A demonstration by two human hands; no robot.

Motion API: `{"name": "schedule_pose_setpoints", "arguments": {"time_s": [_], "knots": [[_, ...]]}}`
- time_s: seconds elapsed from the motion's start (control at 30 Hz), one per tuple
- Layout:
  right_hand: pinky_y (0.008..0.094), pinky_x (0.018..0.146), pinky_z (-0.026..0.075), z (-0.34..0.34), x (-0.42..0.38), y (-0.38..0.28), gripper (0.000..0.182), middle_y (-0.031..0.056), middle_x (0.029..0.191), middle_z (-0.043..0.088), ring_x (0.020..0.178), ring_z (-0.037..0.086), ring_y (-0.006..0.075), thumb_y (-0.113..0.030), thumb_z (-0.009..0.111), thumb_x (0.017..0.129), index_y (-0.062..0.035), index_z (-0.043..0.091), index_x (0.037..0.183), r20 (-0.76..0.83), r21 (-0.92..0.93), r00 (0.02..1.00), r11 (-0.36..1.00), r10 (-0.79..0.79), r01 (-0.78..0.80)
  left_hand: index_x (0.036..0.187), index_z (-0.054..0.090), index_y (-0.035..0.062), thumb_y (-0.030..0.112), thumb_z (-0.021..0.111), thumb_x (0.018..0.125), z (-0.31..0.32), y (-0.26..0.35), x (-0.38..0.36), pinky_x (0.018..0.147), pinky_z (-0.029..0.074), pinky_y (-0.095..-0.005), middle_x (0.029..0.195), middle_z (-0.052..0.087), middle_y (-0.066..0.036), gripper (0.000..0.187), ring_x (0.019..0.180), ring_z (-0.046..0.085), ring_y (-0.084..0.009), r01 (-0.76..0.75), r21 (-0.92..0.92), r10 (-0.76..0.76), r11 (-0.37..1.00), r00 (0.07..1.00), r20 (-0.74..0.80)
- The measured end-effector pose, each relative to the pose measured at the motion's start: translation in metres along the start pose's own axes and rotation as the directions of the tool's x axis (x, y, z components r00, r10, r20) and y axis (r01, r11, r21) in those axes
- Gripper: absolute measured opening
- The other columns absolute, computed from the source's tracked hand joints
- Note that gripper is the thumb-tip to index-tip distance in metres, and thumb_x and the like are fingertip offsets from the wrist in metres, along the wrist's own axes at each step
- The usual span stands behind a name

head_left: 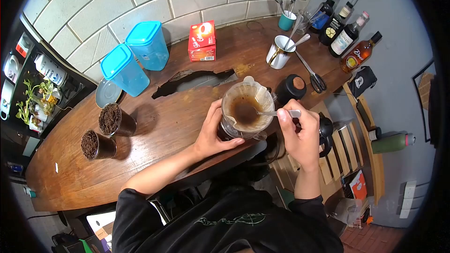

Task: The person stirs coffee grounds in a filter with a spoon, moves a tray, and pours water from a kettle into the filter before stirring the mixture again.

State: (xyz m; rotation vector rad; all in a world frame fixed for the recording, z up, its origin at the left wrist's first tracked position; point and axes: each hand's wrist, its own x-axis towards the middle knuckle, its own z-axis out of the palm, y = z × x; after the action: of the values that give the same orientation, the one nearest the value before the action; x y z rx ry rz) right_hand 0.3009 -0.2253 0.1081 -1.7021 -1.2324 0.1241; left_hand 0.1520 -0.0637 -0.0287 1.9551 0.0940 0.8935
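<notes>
A paper filter (229, 97) lines a clear coffee dripper (271, 97) in front of me, with wet brown coffee (244, 112) inside. Below it, a glass server (228, 130) shows only in part. My left hand (208, 133) is closed around the server's left side, thumb stretched along the front. My right hand (301, 133) pinches the handle of a metal spoon (268, 113), whose tip dips into the coffee. Just beyond that hand stands a black container with a brown round top (298, 83).
Two glasses of dark grounds (124, 124) stand at left, near blue-lidded containers (149, 49) and a plate (108, 94). A red box (202, 42) sits behind a jagged hole (192, 83) in the wooden counter. Right are a mug (277, 58), scissors (316, 79) and several bottles (344, 37).
</notes>
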Motion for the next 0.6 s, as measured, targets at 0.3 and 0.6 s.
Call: {"name": "schedule_pose_setpoints", "arguments": {"time_s": [0.3, 0.6], "knots": [[0.0308, 0.050, 0.038, -0.007, -0.005, 0.000, 0.015, 0.0075, 0.065, 0.051, 0.051, 0.046, 0.0164, -0.011, 0.064, 0.094, 0.0001, 0.059, 0.085, 0.026, -0.026, 0.995, 0.995, -0.094, 0.095, 0.137, 0.045, -0.0044, 0.030, 0.089, 0.068, 0.000, -0.002, -0.004, 0.110, 0.035, -0.0453, 0.141, 0.042, -0.023, 0.088, 0.131, 0.043, -0.0391, 0.006, -0.015, -0.006, 1.000, 1.000, -0.006], [0.0305, 0.049, 0.040, -0.008, 0.004, 0.008, 0.012, 0.0094, 0.072, 0.056, 0.054, 0.052, 0.0201, -0.008, 0.065, 0.092, 0.0011, 0.060, 0.088, 0.010, -0.091, 0.953, 0.949, -0.303, 0.303, 0.137, 0.045, -0.0043, 0.030, 0.089, 0.069, -0.001, -0.003, -0.003, 0.111, 0.034, -0.0453, 0.141, 0.042, -0.023, 0.088, 0.132, 0.041, -0.0388, 0.022, -0.048, -0.022, 0.999, 1.000, -0.004]]}}
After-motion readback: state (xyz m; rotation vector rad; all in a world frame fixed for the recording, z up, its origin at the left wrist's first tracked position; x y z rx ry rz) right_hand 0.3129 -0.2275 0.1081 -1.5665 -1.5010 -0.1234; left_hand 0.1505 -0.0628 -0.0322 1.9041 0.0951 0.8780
